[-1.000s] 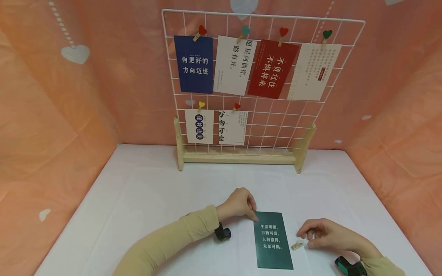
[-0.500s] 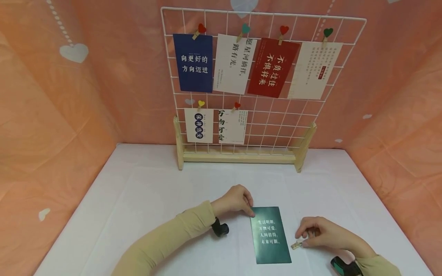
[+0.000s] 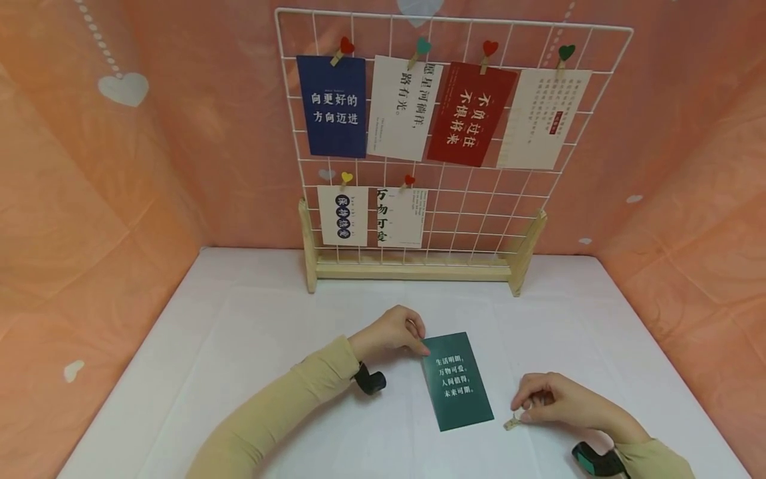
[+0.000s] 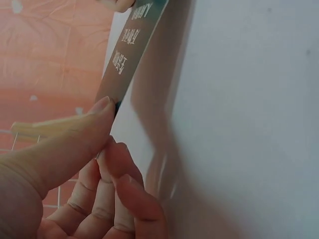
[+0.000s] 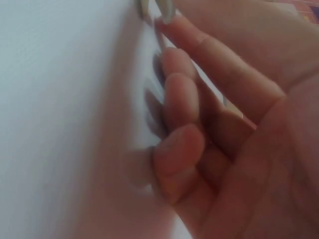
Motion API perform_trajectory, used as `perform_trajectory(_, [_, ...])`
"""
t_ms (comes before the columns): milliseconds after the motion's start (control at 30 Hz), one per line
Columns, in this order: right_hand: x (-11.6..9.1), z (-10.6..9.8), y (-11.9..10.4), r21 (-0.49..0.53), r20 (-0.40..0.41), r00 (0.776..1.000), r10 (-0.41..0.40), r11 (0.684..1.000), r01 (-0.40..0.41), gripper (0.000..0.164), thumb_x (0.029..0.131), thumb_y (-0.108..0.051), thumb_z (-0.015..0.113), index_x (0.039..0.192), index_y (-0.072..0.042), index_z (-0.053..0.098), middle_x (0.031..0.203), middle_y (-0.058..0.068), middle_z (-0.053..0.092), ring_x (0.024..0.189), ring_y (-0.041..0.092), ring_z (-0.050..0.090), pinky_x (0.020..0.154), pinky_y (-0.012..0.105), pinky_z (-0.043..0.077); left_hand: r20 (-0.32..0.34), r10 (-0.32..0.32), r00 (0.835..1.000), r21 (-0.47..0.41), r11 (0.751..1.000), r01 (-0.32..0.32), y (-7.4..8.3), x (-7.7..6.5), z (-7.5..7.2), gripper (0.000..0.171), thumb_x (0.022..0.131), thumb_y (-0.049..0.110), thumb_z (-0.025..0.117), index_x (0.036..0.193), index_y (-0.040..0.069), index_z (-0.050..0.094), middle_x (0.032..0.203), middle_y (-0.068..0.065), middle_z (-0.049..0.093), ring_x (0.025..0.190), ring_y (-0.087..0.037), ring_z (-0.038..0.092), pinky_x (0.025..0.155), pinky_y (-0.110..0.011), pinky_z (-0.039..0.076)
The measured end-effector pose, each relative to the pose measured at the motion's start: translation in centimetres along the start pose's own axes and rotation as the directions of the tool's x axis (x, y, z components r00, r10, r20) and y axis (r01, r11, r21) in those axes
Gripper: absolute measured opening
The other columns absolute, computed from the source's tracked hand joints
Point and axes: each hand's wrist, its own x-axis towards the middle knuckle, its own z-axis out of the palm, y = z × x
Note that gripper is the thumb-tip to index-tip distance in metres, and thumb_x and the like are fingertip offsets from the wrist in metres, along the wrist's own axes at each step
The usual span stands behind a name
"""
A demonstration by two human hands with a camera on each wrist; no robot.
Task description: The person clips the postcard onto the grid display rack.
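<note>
In the head view my left hand pinches the upper left corner of a dark green card with white lettering. The left wrist view shows the thumb on the printed face of the card, which is tilted up at this end over its shadow. To the right of the card, my right hand pinches a small wooden clothespin between thumb and index finger, low over the table. Only part of the clothespin shows at the fingertips in the right wrist view. The other right fingers are curled in.
A white wire grid rack on a wooden stand stands at the back of the white table. Several cards, such as a blue card and a red card, hang there on heart-topped clothespins. Orange cloth surrounds the table.
My left hand has moved back and left, drawing the green card away and turning it. The right fingers, first beside the clothespin, have closed on it.
</note>
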Motion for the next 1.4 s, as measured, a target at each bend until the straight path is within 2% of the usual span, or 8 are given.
perform_trajectory(200, [0.1,0.1,-0.5,0.008,-0.01,1.0,0.001,1.0,-0.001,0.015,0.086,-0.007,0.071,0.1,-0.01,0.071,0.082,0.005,0.059,0.066,0.012,0.052,0.048,0.024,0.043,-0.01,-0.026,1.0,-0.009,1.0,0.026,0.3,0.0,-0.9,0.022,0.071,0.001,0.083,0.082,0.001,0.064,0.065,-0.002,0.061,0.055,-0.012,0.053,0.05,-0.022,0.046])
perform_trajectory(500, [-0.1,0.3,-0.4,0.016,-0.016,1.0,0.009,1.0,-0.009,0.013,0.087,-0.008,0.07,0.099,-0.011,0.071,0.085,0.006,0.061,0.066,0.012,0.051,0.048,0.026,0.042,-0.02,-0.048,0.999,0.004,0.999,0.048,0.6,0.0,-1.6,0.021,0.073,0.004,0.083,0.083,0.0,0.065,0.065,-0.001,0.061,0.057,-0.011,0.052,0.051,-0.021,0.046])
perform_trajectory(767, [-0.1,0.3,0.1,0.051,-0.032,0.998,-0.054,0.997,0.056,0.012,0.087,-0.002,0.068,0.097,-0.009,0.071,0.082,0.007,0.061,0.066,0.017,0.05,0.05,0.03,0.043,-0.02,-0.047,0.999,-0.011,0.999,0.046,0.5,0.0,-1.9,0.018,0.075,0.004,0.081,0.085,-0.001,0.067,0.065,-0.001,0.062,0.058,-0.011,0.052,0.054,-0.021,0.045])
perform_trajectory(1000, [0.0,0.1,0.2,0.074,-0.05,0.998,-0.033,0.997,0.037,0.011,0.087,-0.002,0.068,0.096,-0.008,0.072,0.081,0.008,0.063,0.07,0.005,0.052,0.053,0.026,0.047,-0.036,-0.048,0.998,-0.029,0.998,0.047,0.6,0.0,-2.0,0.019,0.075,0.004,0.081,0.087,-0.002,0.066,0.065,-0.002,0.063,0.057,-0.013,0.052,0.052,-0.024,0.045])
perform_trajectory(1400, [0.2,-0.7,0.3,0.082,-0.049,0.999,-0.003,0.997,0.007,0.01,0.089,-0.003,0.065,0.096,-0.006,0.07,0.093,0.009,0.069,0.083,0.003,0.057,0.066,0.023,0.051,-0.053,-0.103,0.993,-0.05,0.994,0.1,0.7,0.2,-2.2,0.021,0.078,0.007,0.079,0.092,0.0,0.066,0.071,-0.005,0.067,0.064,-0.012,0.061,0.061,-0.026,0.053])
